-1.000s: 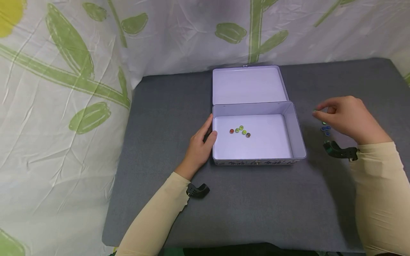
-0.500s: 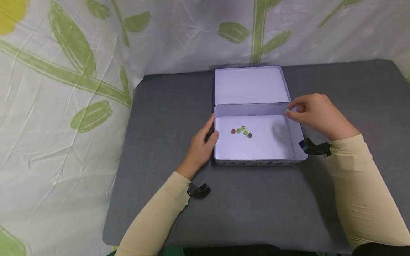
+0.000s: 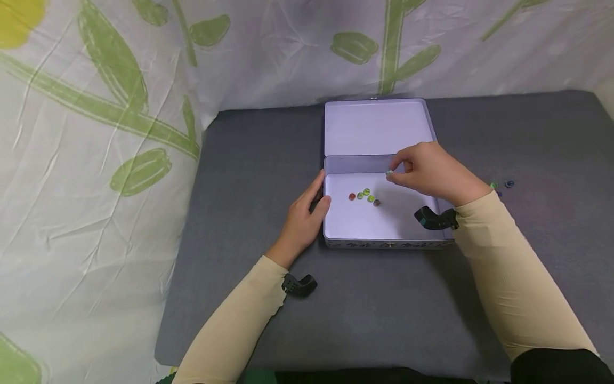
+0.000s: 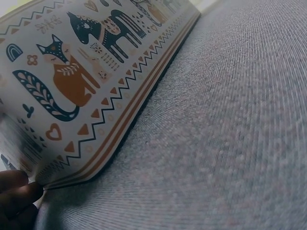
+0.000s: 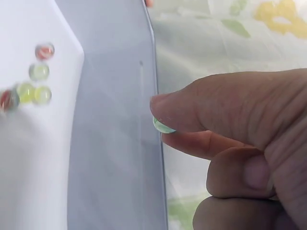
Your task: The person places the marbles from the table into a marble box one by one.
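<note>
My right hand (image 3: 424, 170) pinches a pale green glass marble (image 5: 163, 126) between thumb and forefinger, over the back right part of an open tin box (image 3: 355, 223). On its white floor lie several marbles: a red one (image 3: 352, 196), yellow-green ones (image 3: 371, 198) and a dark reddish one (image 3: 377, 202). My left hand (image 3: 299, 226) rests against the box's left side, thumb near the rim. In the left wrist view, its fingertips (image 4: 21, 194) touch the corner of the outer wall (image 4: 91, 76), which is printed with a fox and other animals.
The box's hinged lid (image 3: 379, 128) lies folded back behind it. Several blue and green marbles (image 3: 509, 183) lie on the grey tabletop (image 3: 249, 176) to the right, partly behind my right forearm. A flower-print sheet (image 3: 288, 58) hangs behind the table.
My right hand has carried the marble left, from beside the marbles on the table to over the box. My left hand has stayed at the box's left side.
</note>
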Demonstrator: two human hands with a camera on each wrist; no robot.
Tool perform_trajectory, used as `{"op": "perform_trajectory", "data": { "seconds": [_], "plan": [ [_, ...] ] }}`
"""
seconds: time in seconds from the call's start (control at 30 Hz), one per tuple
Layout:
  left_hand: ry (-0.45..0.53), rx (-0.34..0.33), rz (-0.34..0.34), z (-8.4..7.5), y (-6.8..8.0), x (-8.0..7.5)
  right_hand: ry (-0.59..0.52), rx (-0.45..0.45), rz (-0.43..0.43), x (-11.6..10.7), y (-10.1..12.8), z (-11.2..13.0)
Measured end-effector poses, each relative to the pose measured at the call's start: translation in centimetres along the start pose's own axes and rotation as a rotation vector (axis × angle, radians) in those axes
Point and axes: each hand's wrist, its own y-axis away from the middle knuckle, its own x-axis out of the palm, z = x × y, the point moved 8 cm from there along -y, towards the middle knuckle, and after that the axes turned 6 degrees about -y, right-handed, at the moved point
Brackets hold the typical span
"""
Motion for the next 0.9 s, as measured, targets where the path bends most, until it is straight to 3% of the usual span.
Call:
{"op": "perform_trajectory", "data": {
  "seconds": [0.4,0.9],
  "plan": [
    [-0.006,0.003,-0.002,0.1,-0.1,0.1,-0.032,-0.074,0.088,3.6,-2.3,1.9],
    [0.012,-0.005,-0.003,0.3,-0.2,0.2,-0.039,-0.072,0.155,6.3,-3.4,1.0]
  ]
}}
